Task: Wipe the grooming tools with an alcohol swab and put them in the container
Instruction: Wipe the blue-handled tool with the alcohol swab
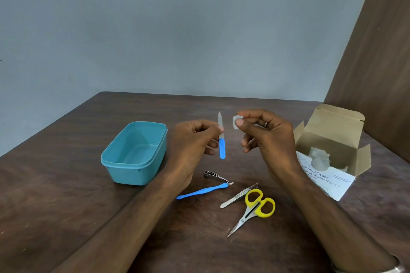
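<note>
My left hand (195, 139) pinches a nail file (221, 137) upright above the table, metal blade up and blue handle down. My right hand (264, 133) holds a small white alcohol swab (235, 122) between thumb and forefinger, just right of the file's blade and apart from it. The teal container (115, 162) stands open and empty on the left. On the table below my hands lie a nail clipper (214, 176), a blue-handled cuticle tool (204, 190), tweezers (238, 195) and yellow-handled scissors (255, 208).
An open cardboard box of alcohol swabs (328, 175) sits at the right, with white swabs inside. The dark wooden table (66, 206) meets a grey wall behind and a brown panel (381, 51) at the right.
</note>
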Demonstrator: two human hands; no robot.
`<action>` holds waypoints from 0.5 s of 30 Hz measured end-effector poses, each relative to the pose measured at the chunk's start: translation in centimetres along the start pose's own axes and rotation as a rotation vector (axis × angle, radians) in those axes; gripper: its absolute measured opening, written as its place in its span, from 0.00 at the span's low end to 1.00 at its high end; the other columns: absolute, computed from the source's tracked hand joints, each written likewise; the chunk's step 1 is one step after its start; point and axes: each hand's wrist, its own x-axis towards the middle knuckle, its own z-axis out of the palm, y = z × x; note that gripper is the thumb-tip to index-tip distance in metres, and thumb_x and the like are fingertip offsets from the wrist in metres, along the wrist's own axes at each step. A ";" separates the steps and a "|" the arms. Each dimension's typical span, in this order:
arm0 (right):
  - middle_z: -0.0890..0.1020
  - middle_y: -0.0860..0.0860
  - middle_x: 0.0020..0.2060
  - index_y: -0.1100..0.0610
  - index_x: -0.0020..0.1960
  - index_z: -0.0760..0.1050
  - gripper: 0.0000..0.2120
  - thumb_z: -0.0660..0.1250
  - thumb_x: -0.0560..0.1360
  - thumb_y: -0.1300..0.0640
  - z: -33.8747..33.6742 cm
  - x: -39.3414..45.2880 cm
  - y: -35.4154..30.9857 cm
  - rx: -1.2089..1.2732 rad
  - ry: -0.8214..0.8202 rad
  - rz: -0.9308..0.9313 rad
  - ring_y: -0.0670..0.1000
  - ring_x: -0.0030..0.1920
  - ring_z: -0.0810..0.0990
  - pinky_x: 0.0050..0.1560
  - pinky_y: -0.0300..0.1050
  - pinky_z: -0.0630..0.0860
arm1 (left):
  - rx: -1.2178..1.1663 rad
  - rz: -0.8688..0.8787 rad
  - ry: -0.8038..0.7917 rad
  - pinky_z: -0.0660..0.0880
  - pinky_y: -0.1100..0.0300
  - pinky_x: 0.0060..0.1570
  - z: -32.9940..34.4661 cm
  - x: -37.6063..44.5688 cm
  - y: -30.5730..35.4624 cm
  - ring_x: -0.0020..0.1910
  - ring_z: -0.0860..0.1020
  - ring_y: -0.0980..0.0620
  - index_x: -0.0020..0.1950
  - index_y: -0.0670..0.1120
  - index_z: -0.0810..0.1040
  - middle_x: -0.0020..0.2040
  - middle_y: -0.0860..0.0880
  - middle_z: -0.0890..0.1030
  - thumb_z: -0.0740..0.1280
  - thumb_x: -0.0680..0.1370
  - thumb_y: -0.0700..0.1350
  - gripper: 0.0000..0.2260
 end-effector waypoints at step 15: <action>0.88 0.52 0.43 0.54 0.51 0.86 0.08 0.74 0.73 0.63 0.3 -0.1 0.7 -0.144 -0.174 0.049 0.49 0.29 0.78 0.28 0.45 0.78 | -0.031 0.132 0.053 0.81 0.58 0.33 -0.3 -0.1 0.2 0.33 0.84 0.51 0.49 0.43 0.85 0.37 0.47 0.86 0.73 0.75 0.39 0.04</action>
